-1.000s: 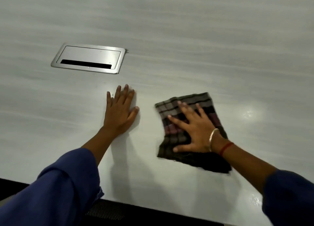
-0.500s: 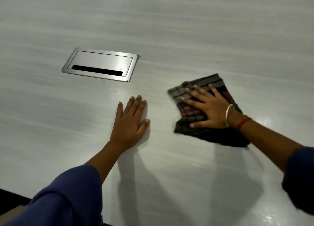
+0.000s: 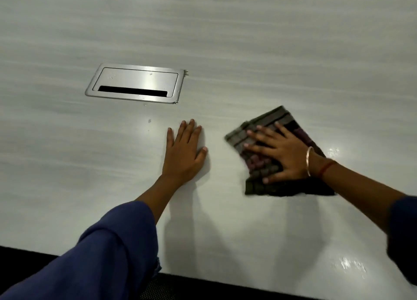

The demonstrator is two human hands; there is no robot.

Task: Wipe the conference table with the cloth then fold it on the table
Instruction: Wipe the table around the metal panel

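Left hand: lying palm-down on the bare desk, fingers straight and close together, thumb angled out; it is holding nothing.

Right hand: pressing flat on the cloth, fingers straight and fanned apart, not curling round the fabric.

The cloth is sitting on the desk to the right of the left hand, apart from it. It is dark plaid woven fabric, roughly rectangular, with rumpled edges.

The desk surface is showing pale grey streaked grain, smooth and glossy, with bright glare patches near the right arm.

A rectangular brushed-metal hatch with a black slot is sitting flush in the desk, beyond the left hand.

The right wrist is wearing a thin metal bangle and a red thread. A blue sleeve is covering the left forearm.
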